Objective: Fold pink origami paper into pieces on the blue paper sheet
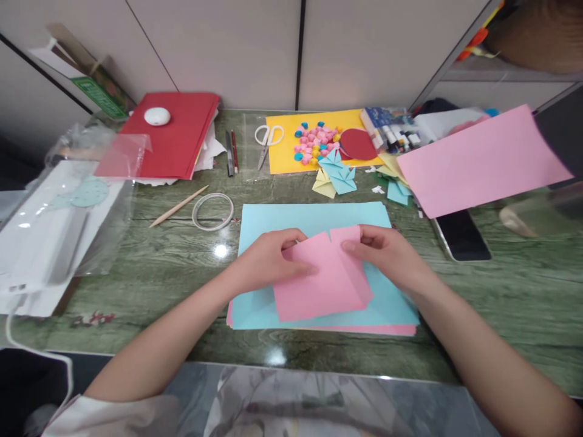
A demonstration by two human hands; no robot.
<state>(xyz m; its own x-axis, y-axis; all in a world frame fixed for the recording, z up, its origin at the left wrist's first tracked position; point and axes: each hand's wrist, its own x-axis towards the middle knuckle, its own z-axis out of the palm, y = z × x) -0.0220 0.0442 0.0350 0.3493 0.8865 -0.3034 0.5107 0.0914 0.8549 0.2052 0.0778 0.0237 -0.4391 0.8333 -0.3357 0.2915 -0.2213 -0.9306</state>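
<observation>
On the green table point(182, 273), the left hand point(268, 258) and right hand point(389, 250) pinch nearly closed on the pink paper point(321, 288), perhaps to steady its bend, over the blue sheet point(310, 215).

Frame centre: folded paper point(319, 288), plain pink; large sheet point(273, 218), light blue. Upper left: folder point(182, 130), red. Upper centre: backing sheet point(279, 156), yellow. Tabletop point(523, 297): green, wood-grained.
</observation>
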